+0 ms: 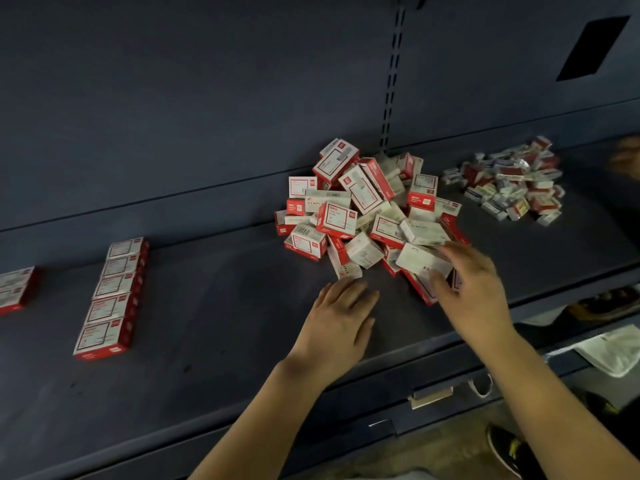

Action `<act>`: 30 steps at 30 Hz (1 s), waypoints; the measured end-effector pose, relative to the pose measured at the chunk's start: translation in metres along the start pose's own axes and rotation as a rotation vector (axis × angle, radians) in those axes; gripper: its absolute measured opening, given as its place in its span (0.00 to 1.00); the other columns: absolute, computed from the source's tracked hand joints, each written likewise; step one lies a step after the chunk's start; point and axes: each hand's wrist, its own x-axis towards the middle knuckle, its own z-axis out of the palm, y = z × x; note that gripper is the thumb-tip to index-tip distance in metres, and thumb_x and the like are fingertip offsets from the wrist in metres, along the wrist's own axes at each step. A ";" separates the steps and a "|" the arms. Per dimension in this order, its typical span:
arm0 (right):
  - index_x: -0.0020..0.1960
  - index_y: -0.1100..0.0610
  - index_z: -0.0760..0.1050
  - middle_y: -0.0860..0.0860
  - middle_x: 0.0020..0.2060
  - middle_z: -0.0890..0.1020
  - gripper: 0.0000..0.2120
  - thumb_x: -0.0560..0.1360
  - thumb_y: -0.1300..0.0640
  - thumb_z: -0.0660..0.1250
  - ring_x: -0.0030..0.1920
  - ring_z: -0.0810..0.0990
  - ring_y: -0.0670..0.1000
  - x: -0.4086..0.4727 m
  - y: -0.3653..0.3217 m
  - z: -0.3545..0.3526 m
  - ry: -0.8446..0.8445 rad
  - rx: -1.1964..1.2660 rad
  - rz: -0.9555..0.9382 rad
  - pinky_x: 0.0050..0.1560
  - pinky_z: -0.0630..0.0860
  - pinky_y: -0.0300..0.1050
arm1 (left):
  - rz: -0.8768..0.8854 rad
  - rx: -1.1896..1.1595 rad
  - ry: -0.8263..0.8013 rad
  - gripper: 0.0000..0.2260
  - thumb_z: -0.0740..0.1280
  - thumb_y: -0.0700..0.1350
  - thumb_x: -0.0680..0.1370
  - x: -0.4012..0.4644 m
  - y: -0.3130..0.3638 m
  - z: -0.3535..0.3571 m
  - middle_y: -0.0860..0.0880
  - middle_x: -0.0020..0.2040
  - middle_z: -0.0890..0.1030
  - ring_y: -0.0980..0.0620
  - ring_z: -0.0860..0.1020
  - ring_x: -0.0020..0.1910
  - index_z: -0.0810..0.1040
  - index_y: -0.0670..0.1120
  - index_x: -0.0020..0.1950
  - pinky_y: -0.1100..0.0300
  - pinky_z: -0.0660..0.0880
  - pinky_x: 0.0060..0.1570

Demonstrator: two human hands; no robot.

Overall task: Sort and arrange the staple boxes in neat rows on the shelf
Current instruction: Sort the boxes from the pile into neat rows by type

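Head view, shelf [207,306] bearing heaped staple boxes [367,209], both hands [341,322] [471,289] slack-fingered, empty.

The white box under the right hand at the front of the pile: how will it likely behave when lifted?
The white box looks like a flat-sided carton, so it should stay stiff and not roll. It lies tilted on other boxes in the pile, so lifting it may shift neighbours. The right hand spans it easily, so it is probably light, though staples could make it dense.

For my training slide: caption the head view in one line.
Both hands, left hand and right hand, reach into the jumbled pile of staple boxes beside a finished row on the shelf.
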 end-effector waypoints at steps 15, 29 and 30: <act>0.57 0.58 0.79 0.46 0.50 0.78 0.17 0.69 0.67 0.72 0.54 0.76 0.46 0.001 -0.019 -0.009 -0.048 0.464 0.217 0.55 0.70 0.40 | -0.143 -0.110 -0.039 0.18 0.59 0.49 0.76 -0.013 -0.009 -0.021 0.48 0.60 0.78 0.50 0.74 0.63 0.77 0.45 0.62 0.57 0.72 0.59; 0.49 0.48 0.78 0.43 0.43 0.83 0.16 0.68 0.66 0.72 0.46 0.81 0.38 -0.028 -0.097 0.010 -0.236 0.938 0.169 0.43 0.75 0.29 | -0.838 -1.283 0.183 0.11 0.69 0.46 0.69 -0.017 0.021 -0.063 0.46 0.45 0.84 0.49 0.81 0.47 0.81 0.44 0.49 0.60 0.77 0.49; 0.49 0.48 0.78 0.44 0.43 0.83 0.15 0.68 0.65 0.72 0.46 0.81 0.40 -0.029 -0.098 0.013 -0.255 0.940 0.168 0.43 0.76 0.31 | -0.860 -1.285 0.187 0.10 0.69 0.45 0.70 -0.019 0.020 -0.063 0.46 0.45 0.84 0.49 0.81 0.47 0.81 0.43 0.48 0.57 0.76 0.50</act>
